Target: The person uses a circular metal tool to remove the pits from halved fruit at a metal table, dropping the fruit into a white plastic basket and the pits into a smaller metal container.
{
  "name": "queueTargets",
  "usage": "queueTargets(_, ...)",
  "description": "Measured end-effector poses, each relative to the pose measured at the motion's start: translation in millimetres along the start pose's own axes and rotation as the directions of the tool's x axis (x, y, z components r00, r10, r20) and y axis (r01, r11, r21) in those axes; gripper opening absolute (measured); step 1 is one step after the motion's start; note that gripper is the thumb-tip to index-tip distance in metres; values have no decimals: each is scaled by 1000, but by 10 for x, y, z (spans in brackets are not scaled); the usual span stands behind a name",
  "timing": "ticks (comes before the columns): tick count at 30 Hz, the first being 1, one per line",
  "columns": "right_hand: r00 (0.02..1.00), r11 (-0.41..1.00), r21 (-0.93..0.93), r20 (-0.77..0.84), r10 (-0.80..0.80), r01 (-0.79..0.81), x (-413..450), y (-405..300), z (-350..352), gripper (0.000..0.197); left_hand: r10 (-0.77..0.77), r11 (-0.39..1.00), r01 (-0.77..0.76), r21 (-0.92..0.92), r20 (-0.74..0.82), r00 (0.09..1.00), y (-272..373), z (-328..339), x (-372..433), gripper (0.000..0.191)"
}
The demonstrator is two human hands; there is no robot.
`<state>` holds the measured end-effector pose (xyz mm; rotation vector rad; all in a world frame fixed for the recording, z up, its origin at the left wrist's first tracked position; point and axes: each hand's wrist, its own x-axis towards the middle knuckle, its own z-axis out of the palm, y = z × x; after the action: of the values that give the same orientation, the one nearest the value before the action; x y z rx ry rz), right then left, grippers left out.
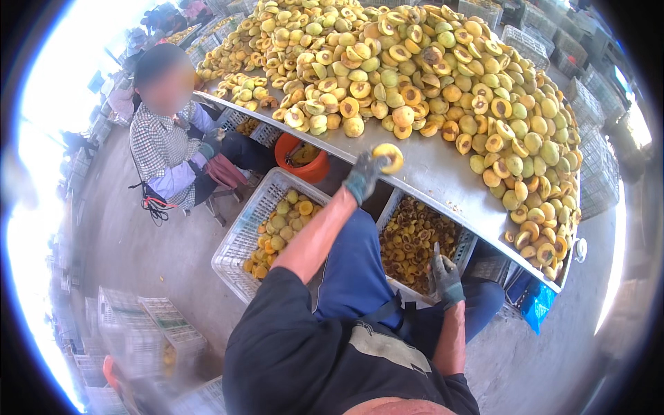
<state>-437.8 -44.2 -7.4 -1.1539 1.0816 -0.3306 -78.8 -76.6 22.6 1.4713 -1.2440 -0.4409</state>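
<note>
My left hand (362,176), in a dark grey glove with a green cuff, grips a halved yellow stone fruit (389,157) over the near edge of a metal table (332,141). The fruit's cut face is partly turned up towards me. Lower down, my right hand (447,280), gloved the same way, is closed around a small knife (437,250) whose short blade points up. That hand is beside a crate (468,248) of dark brown and yellow fruit scraps (415,238). A large heap of halved fruit (373,67) covers much of the tabletop.
A white plastic crate (233,249) with fruit halves stands left of my knees. Behind it is an orange bucket (301,174). Another person (166,140) sits at the table's left. Stacked crates (140,332) stand at lower left; a blue bag (538,306) hangs at right.
</note>
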Motion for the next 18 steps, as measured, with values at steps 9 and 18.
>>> queueTargets(9,975,976,4,-25,-220,220,-479,-545,312,33,-248,-239,357,-903,412,877,1146,667,-1100,41)
queueTargets(18,978,956,206,-53,-202,208,-772,-724,505,28,43,882,5,-472,90,995,1266,578,-1310,27)
